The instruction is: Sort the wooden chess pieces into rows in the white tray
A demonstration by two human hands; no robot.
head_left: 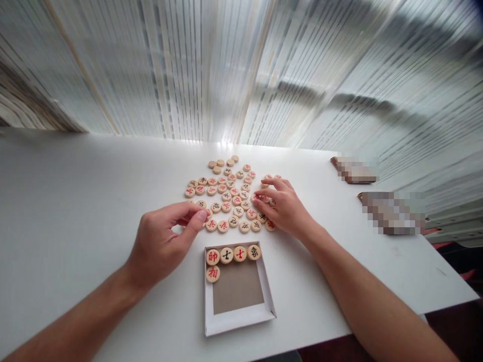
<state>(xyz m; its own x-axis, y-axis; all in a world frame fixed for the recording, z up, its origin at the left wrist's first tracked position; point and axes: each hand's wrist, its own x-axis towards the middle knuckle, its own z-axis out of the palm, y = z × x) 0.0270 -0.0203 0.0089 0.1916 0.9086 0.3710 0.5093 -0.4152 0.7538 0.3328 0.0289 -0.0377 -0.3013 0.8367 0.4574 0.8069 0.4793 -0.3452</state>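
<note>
Left hand point(166, 239): thumb and forefinger nearly closed at the edge of one wooden disc point(209, 213); cannot tell whether it is gripped or only touched. Right hand point(281, 203): fingers parted, tips at a red-marked disc point(254, 198); cannot tell whether that one is held.

Counts: cardboard tray point(241, 322), 1, holding 5 discs, four in a row along the far wall and one below the leftmost; 3 marked red, 2 black. At the far end of the loose discs point(225, 206), 5 show bare faces; full total not countable, some hidden by the hands. Pixelated flat items point(354, 171), 2, at the table's point(75, 201) right.

Pose: forearms enter from the lower corners, converging on the loose discs beyond the tray; right palm faces down.
</note>
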